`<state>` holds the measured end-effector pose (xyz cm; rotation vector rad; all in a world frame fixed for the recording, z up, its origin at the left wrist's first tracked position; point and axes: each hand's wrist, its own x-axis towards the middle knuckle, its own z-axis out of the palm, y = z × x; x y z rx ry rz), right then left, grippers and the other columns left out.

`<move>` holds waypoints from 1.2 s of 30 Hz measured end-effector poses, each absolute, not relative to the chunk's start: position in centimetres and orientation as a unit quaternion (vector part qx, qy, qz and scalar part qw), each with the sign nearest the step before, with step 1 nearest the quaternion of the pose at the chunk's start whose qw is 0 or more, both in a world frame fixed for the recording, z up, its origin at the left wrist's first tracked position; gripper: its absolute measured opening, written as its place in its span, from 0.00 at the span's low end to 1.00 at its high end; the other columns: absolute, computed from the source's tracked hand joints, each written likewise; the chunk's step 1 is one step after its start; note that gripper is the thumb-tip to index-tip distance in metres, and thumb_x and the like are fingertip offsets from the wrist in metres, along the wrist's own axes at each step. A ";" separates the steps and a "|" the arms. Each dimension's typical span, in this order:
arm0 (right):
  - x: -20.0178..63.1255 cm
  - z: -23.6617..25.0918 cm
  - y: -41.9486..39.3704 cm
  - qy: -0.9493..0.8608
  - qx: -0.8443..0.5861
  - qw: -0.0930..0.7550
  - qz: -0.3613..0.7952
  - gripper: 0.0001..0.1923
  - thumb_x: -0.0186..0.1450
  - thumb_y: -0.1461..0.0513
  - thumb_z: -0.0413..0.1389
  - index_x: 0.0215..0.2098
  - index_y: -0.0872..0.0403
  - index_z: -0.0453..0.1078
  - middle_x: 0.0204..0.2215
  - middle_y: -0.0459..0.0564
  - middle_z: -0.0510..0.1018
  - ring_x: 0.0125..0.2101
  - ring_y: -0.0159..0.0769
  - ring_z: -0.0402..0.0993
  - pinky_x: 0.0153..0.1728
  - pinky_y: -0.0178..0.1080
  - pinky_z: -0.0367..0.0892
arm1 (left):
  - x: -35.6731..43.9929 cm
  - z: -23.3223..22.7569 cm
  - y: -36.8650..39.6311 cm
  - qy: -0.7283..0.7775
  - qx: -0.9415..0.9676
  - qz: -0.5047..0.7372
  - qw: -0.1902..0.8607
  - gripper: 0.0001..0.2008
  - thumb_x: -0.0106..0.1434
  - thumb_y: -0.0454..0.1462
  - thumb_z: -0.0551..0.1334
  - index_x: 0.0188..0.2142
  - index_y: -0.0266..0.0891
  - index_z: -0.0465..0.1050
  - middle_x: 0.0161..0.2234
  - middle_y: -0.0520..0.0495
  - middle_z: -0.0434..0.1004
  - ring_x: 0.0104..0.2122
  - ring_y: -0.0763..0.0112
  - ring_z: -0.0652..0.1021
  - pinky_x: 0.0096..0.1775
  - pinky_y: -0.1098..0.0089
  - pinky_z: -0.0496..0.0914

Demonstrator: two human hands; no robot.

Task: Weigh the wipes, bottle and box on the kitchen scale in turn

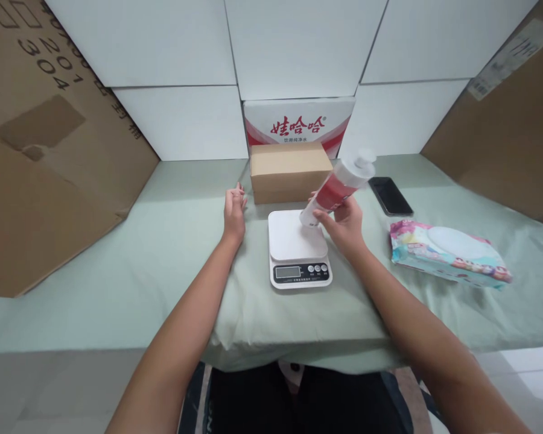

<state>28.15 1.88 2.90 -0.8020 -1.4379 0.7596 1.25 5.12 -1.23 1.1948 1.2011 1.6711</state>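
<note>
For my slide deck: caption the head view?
Right hand tilts pump bottle over kitchen scale; left hand rests on table.

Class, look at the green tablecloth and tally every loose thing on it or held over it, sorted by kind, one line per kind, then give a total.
White and red pump bottle, held tilted in the right hand over the scale: 1
White digital kitchen scale: 1
Small brown cardboard box: 1
Black smartphone: 1
Colourful pack of wet wipes: 1
Total: 5
</note>
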 end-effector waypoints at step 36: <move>32.0 -0.3 6.6 -0.521 -0.601 0.560 0.234 0.21 0.61 0.65 0.60 0.19 0.49 0.52 0.17 0.36 0.55 0.23 0.28 0.50 0.29 0.39 0.50 | 1.2 -1.0 5.5 0.494 0.410 0.675 0.364 0.28 0.63 0.67 0.58 0.38 0.47 0.66 0.67 0.38 0.74 0.71 0.55 0.70 0.69 0.52 0.65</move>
